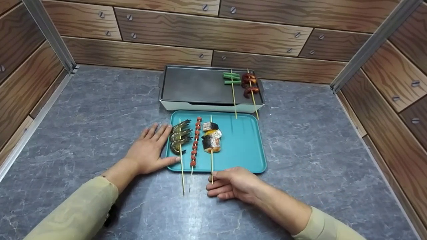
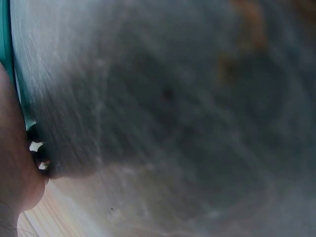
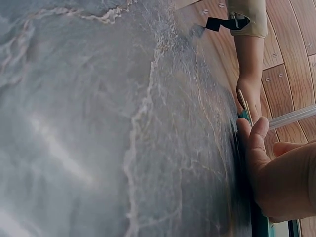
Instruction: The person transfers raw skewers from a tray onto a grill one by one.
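My left hand lies with straight, spread fingers at the left edge of a teal tray. Its thumb reaches to the stick of a shrimp skewer. With my right hand I pinch the lower end of a fish skewer, whose silvery, dark-skinned chunks lie over the tray. Between these two is a skewer of small red pieces. In the left wrist view only part of the left hand shows. The right wrist view shows the right hand from the side, its grip partly hidden.
Behind the tray stands a flat dark griddle with a pale base. At its right end lie a skewer of green stalks and one of reddish-brown curled pieces, sticks overhanging the front. Wood-patterned panels enclose the grey marbled table.
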Demonstrator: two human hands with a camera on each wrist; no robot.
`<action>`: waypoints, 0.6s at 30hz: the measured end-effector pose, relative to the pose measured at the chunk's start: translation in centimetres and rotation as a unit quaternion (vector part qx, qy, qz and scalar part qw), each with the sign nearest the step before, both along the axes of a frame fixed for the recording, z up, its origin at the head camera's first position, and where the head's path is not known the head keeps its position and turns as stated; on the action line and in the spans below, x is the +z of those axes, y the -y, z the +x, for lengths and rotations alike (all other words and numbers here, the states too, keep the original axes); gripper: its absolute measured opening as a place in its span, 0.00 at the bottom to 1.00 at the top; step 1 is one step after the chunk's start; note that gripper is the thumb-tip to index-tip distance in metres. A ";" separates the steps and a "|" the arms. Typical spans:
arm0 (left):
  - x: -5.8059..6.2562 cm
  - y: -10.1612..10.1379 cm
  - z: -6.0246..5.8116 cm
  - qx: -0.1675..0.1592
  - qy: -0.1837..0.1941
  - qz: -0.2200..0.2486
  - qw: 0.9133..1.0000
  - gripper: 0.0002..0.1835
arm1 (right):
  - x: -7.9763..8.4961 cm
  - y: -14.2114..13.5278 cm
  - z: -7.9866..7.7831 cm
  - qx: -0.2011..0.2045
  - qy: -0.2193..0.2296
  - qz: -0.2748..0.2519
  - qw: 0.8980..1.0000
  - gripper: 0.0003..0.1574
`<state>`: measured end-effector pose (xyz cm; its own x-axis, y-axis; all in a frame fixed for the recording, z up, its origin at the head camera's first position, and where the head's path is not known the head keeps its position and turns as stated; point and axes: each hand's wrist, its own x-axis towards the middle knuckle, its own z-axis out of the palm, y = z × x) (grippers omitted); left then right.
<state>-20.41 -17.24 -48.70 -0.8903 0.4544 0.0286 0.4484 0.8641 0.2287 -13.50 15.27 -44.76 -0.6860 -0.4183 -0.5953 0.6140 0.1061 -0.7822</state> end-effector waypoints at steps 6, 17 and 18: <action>0.1 0.0 0.0 0.000 0.001 -0.001 1.000 0.64 | -0.1 0.1 0.0 0.001 -0.001 -0.003 1.000 0.24; 0.2 -0.1 0.0 0.002 0.003 -0.007 1.000 0.64 | -0.2 0.0 0.1 0.003 0.002 -0.005 1.000 0.21; 0.2 -0.1 0.0 0.002 0.003 -0.007 1.000 0.64 | -0.2 0.0 0.1 0.003 0.002 -0.006 1.000 0.21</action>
<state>-20.39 -17.15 -48.50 -0.8927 0.4503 0.0161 0.4426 0.8696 0.2188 -13.40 15.31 -44.93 -0.6810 -0.4297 -0.5930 0.6163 0.1009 -0.7810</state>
